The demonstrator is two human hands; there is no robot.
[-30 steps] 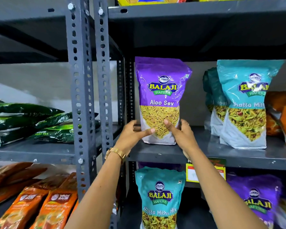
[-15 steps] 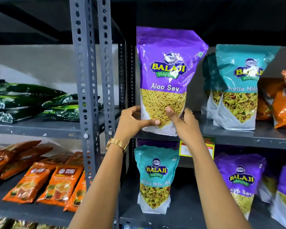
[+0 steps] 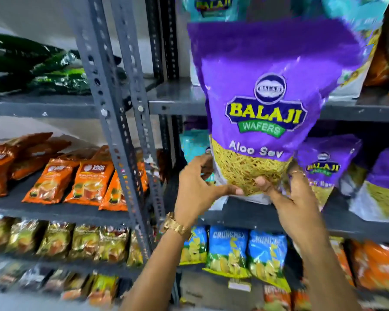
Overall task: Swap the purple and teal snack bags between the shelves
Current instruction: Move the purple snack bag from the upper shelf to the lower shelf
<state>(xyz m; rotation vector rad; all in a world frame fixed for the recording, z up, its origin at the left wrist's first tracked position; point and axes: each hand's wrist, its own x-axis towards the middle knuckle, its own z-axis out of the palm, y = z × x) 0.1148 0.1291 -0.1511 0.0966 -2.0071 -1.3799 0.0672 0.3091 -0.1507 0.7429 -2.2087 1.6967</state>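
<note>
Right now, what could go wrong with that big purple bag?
Both hands, left hand and right hand, pinch only the bottom of the tall purple bag, so its top might flop over or slip. Lowered carelessly, it might knock the teal bag behind it or the purple bags standing alongside.

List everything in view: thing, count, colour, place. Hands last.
Aloo Sev bag: one, purple, held up in front of the right-hand shelves.
Other Aloo Sev bags: at least two, purple, lower shelf, right.
Teal bag: one, partly hidden behind the held bag; more blurred teal bags at the top.
Orange packets: several, left middle shelf.
Green packets: a pile, upper left shelf.
Blue Crunchex bags: about three, below the hands.
Gold packets: a row, lower left.
Shelf posts: grey, perforated.
Left hand and right hand: both grip the held bag's base; gold watch on the left wrist.
</note>
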